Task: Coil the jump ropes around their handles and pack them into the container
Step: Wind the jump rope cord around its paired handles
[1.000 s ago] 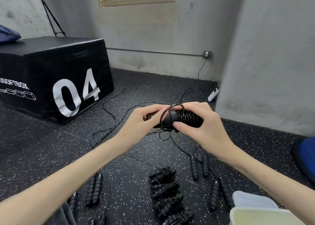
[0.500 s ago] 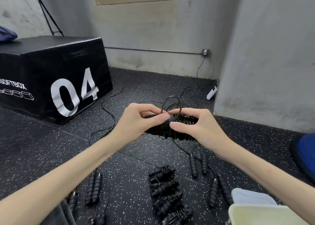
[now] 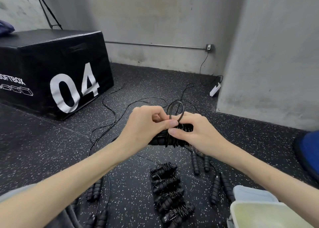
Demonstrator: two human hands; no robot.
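Both hands close on the handles (image 3: 160,140) held above the floor, the left hand (image 3: 146,124) steadying them while the right hand (image 3: 193,132) pins the wraps, so the last loop (image 3: 176,109) can probably be tucked; the container (image 3: 259,215) waits near right.

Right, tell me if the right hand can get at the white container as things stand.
Probably not yet. The right hand is pinching the rope loop on the handle bundle with the left hand. The white container lies open below the right forearm, nothing between.
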